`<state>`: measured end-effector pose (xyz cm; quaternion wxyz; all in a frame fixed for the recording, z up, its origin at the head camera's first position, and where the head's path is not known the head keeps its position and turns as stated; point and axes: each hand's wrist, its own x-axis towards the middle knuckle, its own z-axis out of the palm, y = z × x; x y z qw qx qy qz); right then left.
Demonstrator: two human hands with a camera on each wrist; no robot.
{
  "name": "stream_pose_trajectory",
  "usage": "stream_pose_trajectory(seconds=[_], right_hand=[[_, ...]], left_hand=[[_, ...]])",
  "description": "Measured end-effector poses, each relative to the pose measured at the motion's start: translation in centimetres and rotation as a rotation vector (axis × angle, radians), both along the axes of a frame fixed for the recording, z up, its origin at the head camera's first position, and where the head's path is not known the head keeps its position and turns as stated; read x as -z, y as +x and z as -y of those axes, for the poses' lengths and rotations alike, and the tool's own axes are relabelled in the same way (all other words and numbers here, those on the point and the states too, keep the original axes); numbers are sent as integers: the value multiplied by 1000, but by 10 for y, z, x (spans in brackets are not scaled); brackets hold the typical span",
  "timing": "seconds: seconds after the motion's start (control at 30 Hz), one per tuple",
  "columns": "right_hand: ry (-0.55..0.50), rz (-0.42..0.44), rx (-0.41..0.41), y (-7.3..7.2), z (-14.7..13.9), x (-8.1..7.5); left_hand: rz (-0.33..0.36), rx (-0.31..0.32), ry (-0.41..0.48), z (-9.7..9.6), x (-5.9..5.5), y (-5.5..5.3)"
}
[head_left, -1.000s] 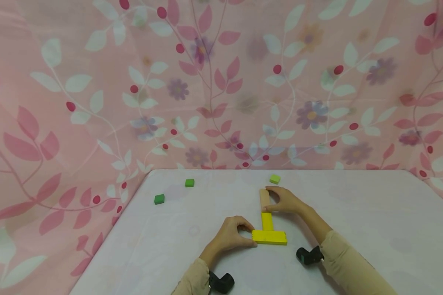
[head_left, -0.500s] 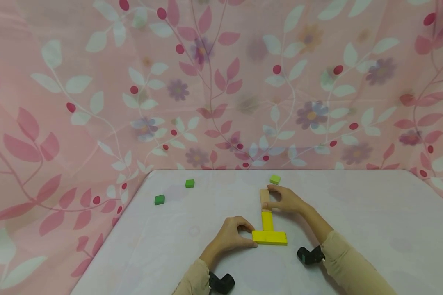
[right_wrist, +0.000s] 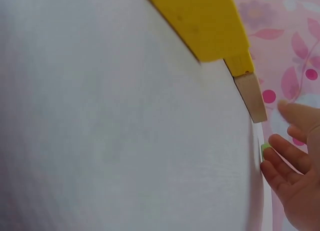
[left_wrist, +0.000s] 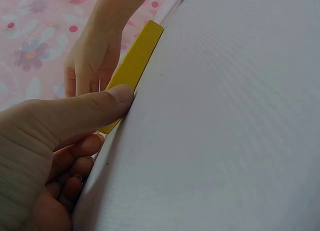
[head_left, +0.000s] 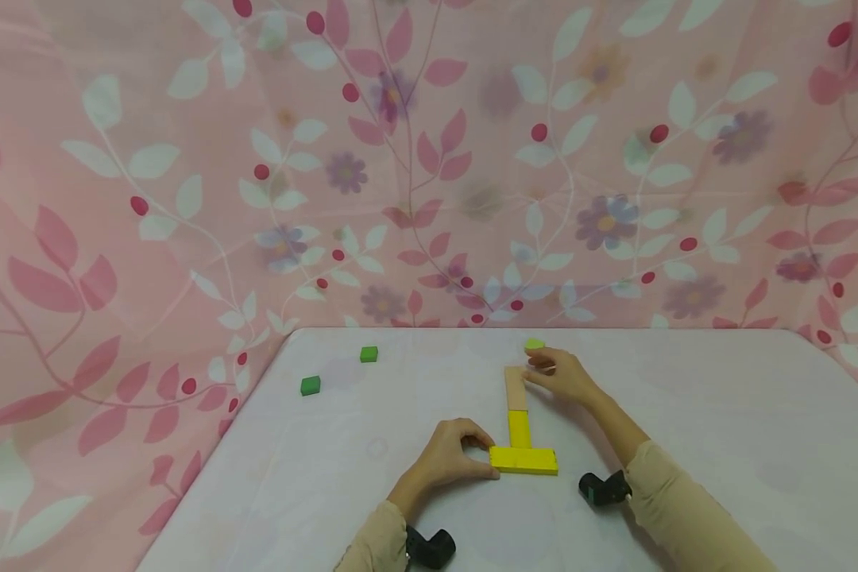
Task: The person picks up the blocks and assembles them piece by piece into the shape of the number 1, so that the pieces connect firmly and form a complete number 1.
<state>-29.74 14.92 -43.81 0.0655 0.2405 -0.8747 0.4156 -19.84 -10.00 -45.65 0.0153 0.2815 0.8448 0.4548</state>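
Observation:
My left hand [head_left: 446, 454] pinches the left end of a yellow block [head_left: 523, 461] that lies crosswise on the table. The thumb presses its near side in the left wrist view, where the block [left_wrist: 137, 56] appears as a long yellow bar. A second yellow block [head_left: 519, 430] runs back from its middle. End to end with that one lies a plain wooden block [head_left: 515, 389]. My right hand [head_left: 563, 376] is beside the wooden block's far end, thumb and fingers spread apart. Its fingers partly cover a light green block [head_left: 535, 344]; the right wrist view shows that block [right_wrist: 265, 150] behind the fingertips.
Two dark green blocks, a farther one [head_left: 369, 354] and a nearer one [head_left: 311, 386], lie on the left of the white-covered table [head_left: 257, 492]. A pink floral cloth [head_left: 429, 159] hangs behind the table's back edge. Black cameras are worn on both wrists.
My right hand has let go of the wooden block and moved back to the light green block. The left hand and the yellow blocks stay where they were.

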Motion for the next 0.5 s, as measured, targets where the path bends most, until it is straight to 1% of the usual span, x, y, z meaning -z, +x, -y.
stream_pose_trajectory(seconds=[0.17, 0.3, 0.4, 0.5], right_hand=[[20, 23, -15, -3, -5, -1], [37, 69, -35, -3, -7, -2], [85, 104, -55, -2, -7, -3], [138, 120, -83, -1, -6, -2]], left_hand=[[-9, 3, 1, 0, 0, -1], [-6, 2, 0, -1, -1, 0], [-5, -1, -4, -1, -2, 1], [-9, -4, -9, -1, -2, 1]])
